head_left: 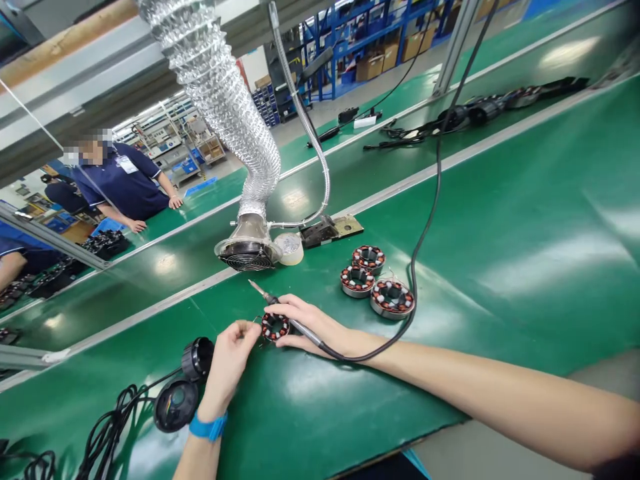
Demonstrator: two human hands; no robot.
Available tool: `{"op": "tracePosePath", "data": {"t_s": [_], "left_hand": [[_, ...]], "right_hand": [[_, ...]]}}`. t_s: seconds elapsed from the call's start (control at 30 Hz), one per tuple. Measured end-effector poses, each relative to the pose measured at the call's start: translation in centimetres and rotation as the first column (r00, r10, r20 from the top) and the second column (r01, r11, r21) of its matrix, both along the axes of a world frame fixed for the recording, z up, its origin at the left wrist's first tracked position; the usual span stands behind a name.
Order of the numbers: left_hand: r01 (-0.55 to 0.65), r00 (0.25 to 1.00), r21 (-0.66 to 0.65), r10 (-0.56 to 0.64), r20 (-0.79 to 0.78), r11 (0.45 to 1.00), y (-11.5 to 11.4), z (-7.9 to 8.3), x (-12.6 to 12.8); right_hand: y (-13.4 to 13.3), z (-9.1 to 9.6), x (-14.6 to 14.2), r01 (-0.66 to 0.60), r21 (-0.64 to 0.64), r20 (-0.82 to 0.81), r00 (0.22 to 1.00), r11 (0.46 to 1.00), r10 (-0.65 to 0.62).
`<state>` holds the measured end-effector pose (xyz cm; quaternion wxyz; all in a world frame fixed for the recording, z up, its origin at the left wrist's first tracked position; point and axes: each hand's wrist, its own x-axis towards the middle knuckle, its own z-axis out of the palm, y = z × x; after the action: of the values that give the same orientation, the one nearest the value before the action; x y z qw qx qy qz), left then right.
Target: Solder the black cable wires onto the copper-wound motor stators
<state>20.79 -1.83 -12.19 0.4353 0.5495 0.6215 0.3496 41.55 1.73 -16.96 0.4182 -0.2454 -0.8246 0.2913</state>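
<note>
A soldering iron [305, 331] lies in my right hand [320, 327], its tip pointing up and left, its cable running back over the wrist. The thumb and fingers of that same hand also hold a small motor stator [275, 326] with copper windings, just above the green mat. My left hand [233, 357], with a blue wristband, is pinched closed at the stator's left side, where thin wire ends show. These wires are partly hidden by the fingertips. Several more stators [393, 297] rest on the mat to the right.
A fume extractor [247, 250] on a foil duct hangs beyond my hands, near a round tub [289, 249] and a metal fixture [333, 230]. Black round housings [176, 404] with cables [113, 413] lie at left. Across the bench, a person [125, 180] stands with hands on the green surface.
</note>
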Motion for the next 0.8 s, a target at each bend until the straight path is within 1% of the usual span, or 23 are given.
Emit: {"op": "tracePosePath", "data": {"t_s": [0.07,0.1,0.17,0.27,0.33,0.4,0.5,0.57,0.63,0.7,0.8], "left_hand": [[0.105,0.987,-0.028,-0.108,-0.123,0.994,-0.6,0.2,-0.6],[0.146,0.978,-0.043,-0.150,-0.146,0.988,-0.9,0.4,-0.9],[0.191,0.971,-0.038,-0.194,-0.137,0.981,-1.1,0.7,-1.2],[0.189,0.981,-0.011,-0.189,-0.049,0.982,-1.0,1.1,-1.2],[0.136,0.990,-0.046,-0.133,0.053,0.990,-0.6,1.1,-0.9],[0.048,0.985,-0.113,-0.028,0.173,0.992,-0.1,1.0,-0.5],[-0.053,0.940,-0.176,0.109,0.324,0.983,0.6,0.6,0.2],[-0.086,0.921,-0.170,0.144,0.361,0.982,0.7,0.2,0.5],[-0.090,0.929,-0.145,0.135,0.344,0.985,0.5,0.0,0.5],[-0.063,0.958,-0.115,0.093,0.272,0.991,0.1,0.0,0.0],[0.062,0.994,-0.087,-0.054,0.100,0.994,-0.6,0.3,-1.0]], "right_hand": [[0.0,-0.2,0.2,-0.017,-0.009,-0.006,1.000,1.000,0.017],[0.1,-0.2,0.3,-0.023,-0.012,-0.012,1.000,1.000,0.023],[0.1,-0.2,0.4,-0.028,-0.017,-0.022,0.999,0.999,0.028],[0.0,-0.1,0.3,-0.025,-0.014,-0.033,0.999,1.000,0.025],[0.0,-0.2,0.1,-0.015,-0.004,-0.032,0.999,1.000,0.015],[0.0,-0.3,-0.1,0.001,0.008,-0.032,0.999,1.000,-0.001],[0.0,-0.2,-0.3,0.013,0.018,-0.032,0.999,1.000,-0.012],[-0.1,0.0,-0.3,0.009,0.013,-0.023,1.000,1.000,-0.009],[-0.2,0.2,-0.3,0.012,0.002,-0.010,1.000,1.000,-0.012],[-0.3,0.3,-0.3,0.016,-0.015,0.002,1.000,1.000,-0.016],[-0.4,0.3,-0.4,0.023,-0.028,0.005,1.000,0.999,-0.023]]}}
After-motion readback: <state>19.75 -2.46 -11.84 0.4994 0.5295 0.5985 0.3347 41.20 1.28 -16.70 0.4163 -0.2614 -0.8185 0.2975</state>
